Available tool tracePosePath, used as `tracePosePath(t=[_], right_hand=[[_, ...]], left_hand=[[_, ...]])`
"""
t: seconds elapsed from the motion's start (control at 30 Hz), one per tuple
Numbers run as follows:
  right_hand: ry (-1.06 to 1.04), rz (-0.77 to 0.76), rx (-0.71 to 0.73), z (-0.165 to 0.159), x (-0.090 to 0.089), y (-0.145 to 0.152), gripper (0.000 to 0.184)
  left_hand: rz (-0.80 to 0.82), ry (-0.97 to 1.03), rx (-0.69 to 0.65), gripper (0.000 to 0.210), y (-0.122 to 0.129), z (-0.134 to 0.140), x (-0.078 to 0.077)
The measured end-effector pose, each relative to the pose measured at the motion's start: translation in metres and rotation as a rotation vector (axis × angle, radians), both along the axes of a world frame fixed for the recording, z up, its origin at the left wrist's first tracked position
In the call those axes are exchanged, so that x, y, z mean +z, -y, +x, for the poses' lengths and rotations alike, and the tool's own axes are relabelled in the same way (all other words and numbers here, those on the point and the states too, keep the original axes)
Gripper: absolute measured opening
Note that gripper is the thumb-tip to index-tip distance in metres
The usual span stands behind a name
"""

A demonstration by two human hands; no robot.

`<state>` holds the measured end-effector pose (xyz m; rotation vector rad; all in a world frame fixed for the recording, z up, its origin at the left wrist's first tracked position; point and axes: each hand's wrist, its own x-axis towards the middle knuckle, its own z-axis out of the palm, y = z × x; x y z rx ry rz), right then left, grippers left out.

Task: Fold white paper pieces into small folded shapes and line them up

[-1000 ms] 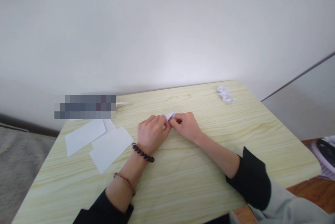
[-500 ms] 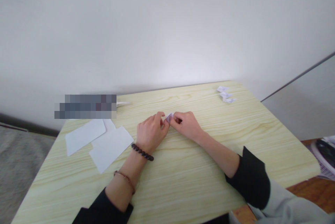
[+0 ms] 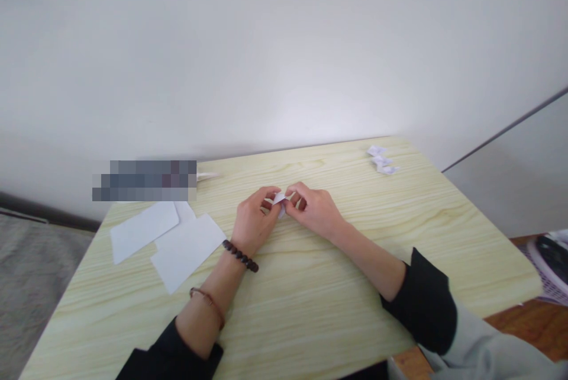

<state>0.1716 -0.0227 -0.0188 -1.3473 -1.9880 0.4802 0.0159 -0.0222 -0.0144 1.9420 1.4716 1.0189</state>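
Observation:
A small folded piece of white paper (image 3: 279,198) is between my hands over the middle of the table (image 3: 284,309). My left hand (image 3: 256,217), with a dark bead bracelet at the wrist, pinches its left side between thumb and fingers. From the right, my right hand (image 3: 313,208) has its thumb and bent forefinger closed at the paper's right edge. The fingers cover part of the paper, so its full shape cannot be made out.
White paper sheets (image 3: 189,253) lie overlapping on the left, in front of a blurred-out object (image 3: 146,182). Several small folded paper pieces (image 3: 381,161) sit at the back right. A wall (image 3: 284,60) stands behind the table; a purple basket (image 3: 552,288) is beyond its right edge.
The paper has turned between my fingers and shifted slightly left, and more of a curved flap shows. My right forefinger has lifted and opened a little from its tight curl.

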Motion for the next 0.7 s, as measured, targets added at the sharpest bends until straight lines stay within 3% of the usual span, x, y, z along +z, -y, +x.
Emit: tracePosePath(t=[0.13,0.2,0.43,0.7], right_hand=[[-0.052,0.062,-0.018,0.000,-0.003,0.000,0.009],[-0.077,0.100,-0.013,0.000,-0.005,-0.001,0.009],[-0.180,0.355,0.130,0.004,-0.006,-0.004,0.018],[-0.018,0.510,0.203,0.012,-0.003,-0.005,0.021]], left_hand=[[0.012,-0.124,0.043,0.029,0.003,0.003,0.000],[-0.036,-0.089,0.038,0.029,0.004,0.004,0.000],[-0.411,0.534,-0.135,0.047,-0.002,-0.005,0.005],[-0.594,0.805,-0.312,0.046,-0.007,-0.021,0.007]])
